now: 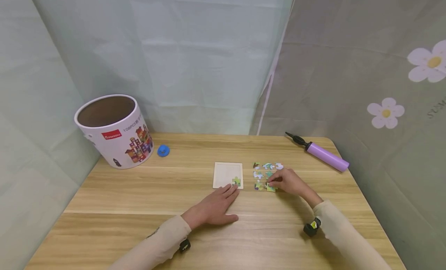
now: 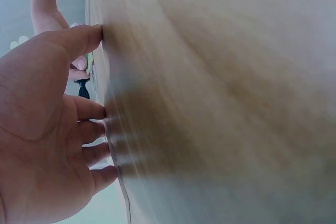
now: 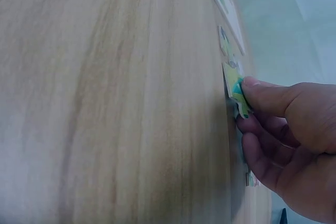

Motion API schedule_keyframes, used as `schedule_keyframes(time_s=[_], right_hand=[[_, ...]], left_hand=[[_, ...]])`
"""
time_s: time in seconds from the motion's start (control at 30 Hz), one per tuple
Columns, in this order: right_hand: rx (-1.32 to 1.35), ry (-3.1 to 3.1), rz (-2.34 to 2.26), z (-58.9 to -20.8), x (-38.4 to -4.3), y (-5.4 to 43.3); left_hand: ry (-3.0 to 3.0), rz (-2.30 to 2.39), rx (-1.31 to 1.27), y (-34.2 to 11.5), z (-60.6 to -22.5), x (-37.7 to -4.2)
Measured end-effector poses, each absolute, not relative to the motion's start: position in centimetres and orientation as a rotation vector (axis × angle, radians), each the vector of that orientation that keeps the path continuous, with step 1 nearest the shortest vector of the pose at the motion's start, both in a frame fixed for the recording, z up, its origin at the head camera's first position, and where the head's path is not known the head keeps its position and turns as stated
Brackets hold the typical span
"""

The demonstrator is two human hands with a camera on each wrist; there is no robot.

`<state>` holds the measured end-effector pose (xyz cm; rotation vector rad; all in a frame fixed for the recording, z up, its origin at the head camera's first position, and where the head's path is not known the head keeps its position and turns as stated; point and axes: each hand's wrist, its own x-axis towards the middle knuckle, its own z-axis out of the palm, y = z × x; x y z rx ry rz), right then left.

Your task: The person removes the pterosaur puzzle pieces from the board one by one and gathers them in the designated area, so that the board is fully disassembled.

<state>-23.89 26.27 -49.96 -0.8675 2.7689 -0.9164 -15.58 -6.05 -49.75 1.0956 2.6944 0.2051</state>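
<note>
A square wooden puzzle tray (image 1: 224, 173) lies in the middle of the table, with one green puzzle piece (image 1: 236, 180) in its near right corner. My left hand (image 1: 216, 206) rests with fingers extended, fingertips at the tray's near edge beside that piece. To the right, my right hand (image 1: 288, 181) pinches a green puzzle piece (image 3: 235, 87) between thumb and fingers, one side of it tilted up in the right wrist view. Several loose puzzle pieces (image 1: 258, 175) are laid out in rows next to this hand, which partly covers them.
A large white bucket (image 1: 122, 146) with printed blocks stands at the back left, a small blue toy (image 1: 163, 150) beside it. A purple hand pump (image 1: 326, 156) lies at the back right. Curtains (image 1: 195, 69) hang behind the wooden table (image 1: 139, 196).
</note>
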Motion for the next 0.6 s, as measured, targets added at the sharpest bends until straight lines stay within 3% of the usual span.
schedule_keyframes(time_s=[0.6], right_hand=[[-0.892, 2.799, -0.894, -49.48, -24.42, 25.43]], left_hand=[[2.707, 0.169, 1.117, -6.06, -49.81, -15.62]])
